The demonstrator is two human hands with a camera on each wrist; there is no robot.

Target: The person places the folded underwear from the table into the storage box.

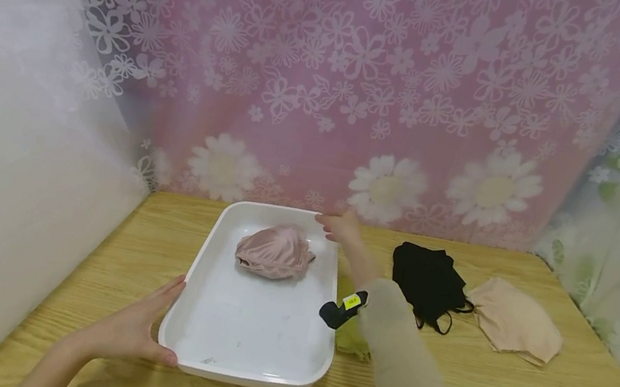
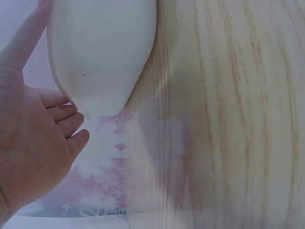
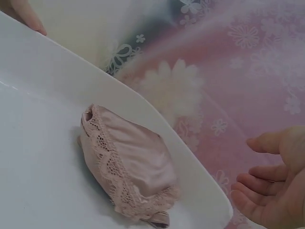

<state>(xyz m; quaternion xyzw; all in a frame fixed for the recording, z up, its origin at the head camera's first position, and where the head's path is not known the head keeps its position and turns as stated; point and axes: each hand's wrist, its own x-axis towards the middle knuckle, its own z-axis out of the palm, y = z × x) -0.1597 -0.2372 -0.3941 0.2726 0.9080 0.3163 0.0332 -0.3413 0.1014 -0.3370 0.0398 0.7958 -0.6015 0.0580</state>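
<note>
A white rectangular tray (image 1: 263,338) lies on the wooden table. Toward its far end sits a bunched pink satin undergarment (image 1: 275,253), trimmed with lace (image 3: 112,164). My left hand (image 1: 127,327) spans the tray's near left corner, fingertips at the left rim and thumb at the near edge. In the left wrist view its loosely bent fingers (image 2: 66,117) touch the outer wall. My right hand (image 1: 342,227) is by the far right corner. The right wrist view shows that hand (image 3: 274,181) just off the rim, holding nothing, its fingers slightly bent.
A yellow-green cloth (image 1: 352,342) lies right of the tray, partly under my right forearm. Farther right are a black strappy garment (image 1: 430,280) and a beige piece of clothing (image 1: 518,321). A flowered curtain (image 1: 324,101) closes off the back; a white wall stands left.
</note>
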